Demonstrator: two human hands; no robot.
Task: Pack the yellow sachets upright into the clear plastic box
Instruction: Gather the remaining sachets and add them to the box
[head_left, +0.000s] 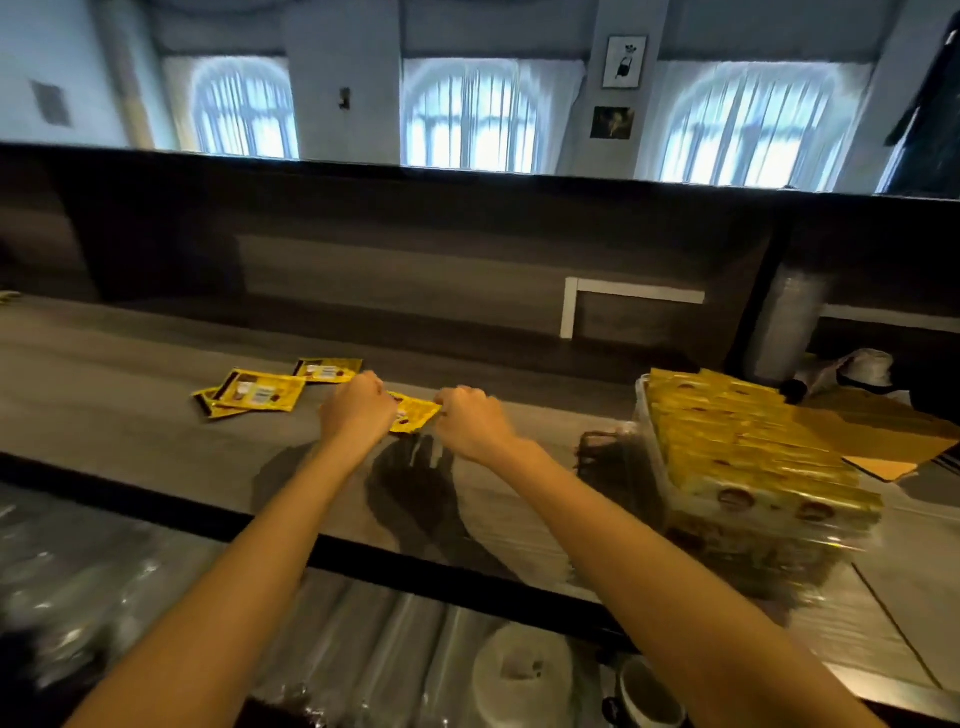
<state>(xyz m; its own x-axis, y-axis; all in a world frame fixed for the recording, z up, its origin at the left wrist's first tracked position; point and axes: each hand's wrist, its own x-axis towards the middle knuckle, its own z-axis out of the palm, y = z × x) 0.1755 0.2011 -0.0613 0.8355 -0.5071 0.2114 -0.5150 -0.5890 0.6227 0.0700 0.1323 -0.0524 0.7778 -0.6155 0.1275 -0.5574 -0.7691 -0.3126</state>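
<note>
A yellow sachet (414, 413) is held just above the grey counter between my two hands. My left hand (357, 408) pinches its left end and my right hand (470, 418) pinches its right end. Three more yellow sachets lie flat on the counter to the left: one at the back (327, 370) and two overlapping (258, 392). The clear plastic box (748, 540) stands at the right, packed with several yellow sachets (737, 431) standing upright in rows.
The grey counter (130, 405) has a dark raised back wall (363, 260) behind it. A brown cardboard piece (883, 441) and a white cap (867, 366) lie beyond the box. Below the counter's front edge sit a white roll (522, 675) and a cup (649, 696).
</note>
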